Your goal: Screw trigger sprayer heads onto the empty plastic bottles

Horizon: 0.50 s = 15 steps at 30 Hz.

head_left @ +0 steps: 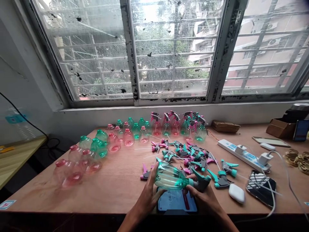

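Observation:
A green transparent spray bottle [170,175] lies sideways in the air between my hands, above a lit phone [177,201] at the table's front edge. My left hand [152,190] grips the base end of the bottle. At the neck, my right hand [201,193] has its fingers around the collar, where a grey and teal spray head [201,180] sits on the bottle. Just beyond my hands lies a pile of loose pink, teal and grey spray heads [190,154]. Green bottles [98,145] and pink bottles [72,174] without heads stand to the left.
Bottles with spray heads [175,124] stand in a group at the back near the window. On the right are a white power strip [241,153] with cables, a dark phone [261,187], a white earbud case [237,193] and a cardboard box [280,128]. A brown package [225,126] lies by the wall.

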Available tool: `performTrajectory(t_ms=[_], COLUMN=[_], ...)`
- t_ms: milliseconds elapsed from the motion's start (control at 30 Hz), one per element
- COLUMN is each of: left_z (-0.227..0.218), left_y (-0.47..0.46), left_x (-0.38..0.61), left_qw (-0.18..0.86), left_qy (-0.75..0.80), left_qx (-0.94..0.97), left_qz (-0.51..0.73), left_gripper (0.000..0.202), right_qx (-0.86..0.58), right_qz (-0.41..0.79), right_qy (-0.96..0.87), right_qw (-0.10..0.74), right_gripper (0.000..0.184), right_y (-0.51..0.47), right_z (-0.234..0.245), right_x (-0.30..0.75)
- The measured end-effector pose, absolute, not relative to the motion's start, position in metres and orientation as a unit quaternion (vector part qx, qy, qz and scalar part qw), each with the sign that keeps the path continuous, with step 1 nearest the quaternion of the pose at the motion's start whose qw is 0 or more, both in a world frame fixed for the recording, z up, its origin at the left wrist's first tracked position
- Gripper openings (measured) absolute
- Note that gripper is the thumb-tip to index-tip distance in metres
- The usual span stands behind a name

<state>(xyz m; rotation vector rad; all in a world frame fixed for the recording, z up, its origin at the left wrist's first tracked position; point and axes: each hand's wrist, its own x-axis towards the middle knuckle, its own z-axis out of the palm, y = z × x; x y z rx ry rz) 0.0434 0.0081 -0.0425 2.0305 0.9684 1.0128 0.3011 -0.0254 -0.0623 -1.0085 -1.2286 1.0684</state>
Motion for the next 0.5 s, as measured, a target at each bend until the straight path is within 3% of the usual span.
performTrajectory(t_ms=[67,200,500], left_z=[-0.042,-0.035,-0.043], left_y=[0.006,0.004,0.007], left_x=[0.044,0.045,0.046], left_qw=[0.337,0.382,0.351], left_qy=[0.367,0.366,0.368], left_qx=[0.776,0.748,0.766], left_qz=[0.387,0.401,0.392], left_gripper=[0.087,0.116,0.097], right_qx=[-0.427,-0.43,-0.413], right_qz=[0.466,0.476,0.495], right_qy=[-0.525,-0.545,-0.53], right_qw=[0.57,0.54,0.551], right_gripper=[0.04,0.04,0.039], right_y=[-0.025,-0.025,-0.025], right_z=[-0.06,-0.056,-0.059], right_x=[0.302,0.304,0.304])
